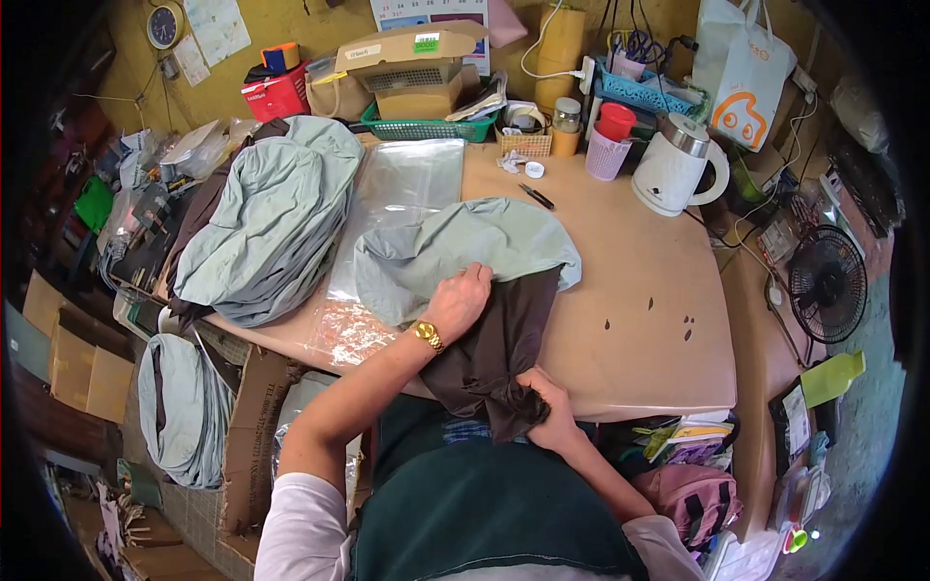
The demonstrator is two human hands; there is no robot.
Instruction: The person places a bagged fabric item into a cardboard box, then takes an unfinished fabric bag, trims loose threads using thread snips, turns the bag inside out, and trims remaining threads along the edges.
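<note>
The tan table [635, 363] bears pale-green and brown cloth [484, 232] mid-near, its dark end overhanging the near edge. The left hand [459, 304] rests curled on it, pinch unclear; the right hand [552, 409] closes round the bunched end. Hard pulling could drag it off.

Fairly bright, soft light from outside the view covers the smooth tan padded surface [635, 271], glare whitens the clear flat plastic sheets [402, 189], folds in the grey-green and dark brown cloth [515, 295] look murky, and lens distortion bends the dimmer edges inside a black border.
</note>
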